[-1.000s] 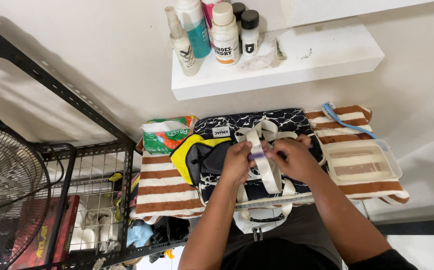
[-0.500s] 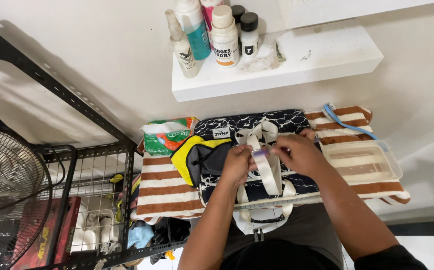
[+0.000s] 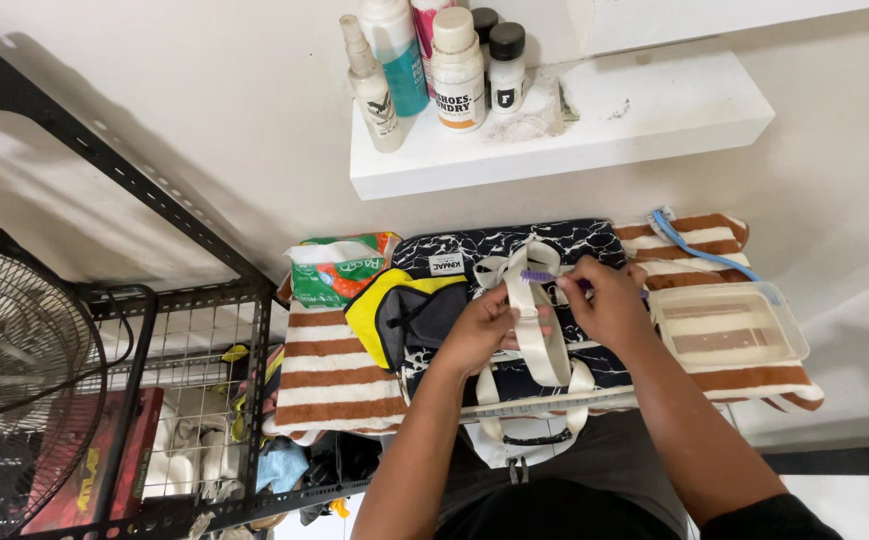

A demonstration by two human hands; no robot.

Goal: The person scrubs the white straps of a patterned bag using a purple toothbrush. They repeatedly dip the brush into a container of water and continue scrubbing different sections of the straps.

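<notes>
At frame centre, my left hand pinches the cream strap; my right hand grips a purple toothbrush against it.

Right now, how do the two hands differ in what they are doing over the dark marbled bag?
The left hand pinches the cream strap of the dark marbled bag and holds it up; the right hand grips a purple toothbrush instead. The left hand sits nearer the yellow-edged pouch, the right hand nearer the clear plastic tray. Both hands work at the same strap, over the striped towel.
</notes>
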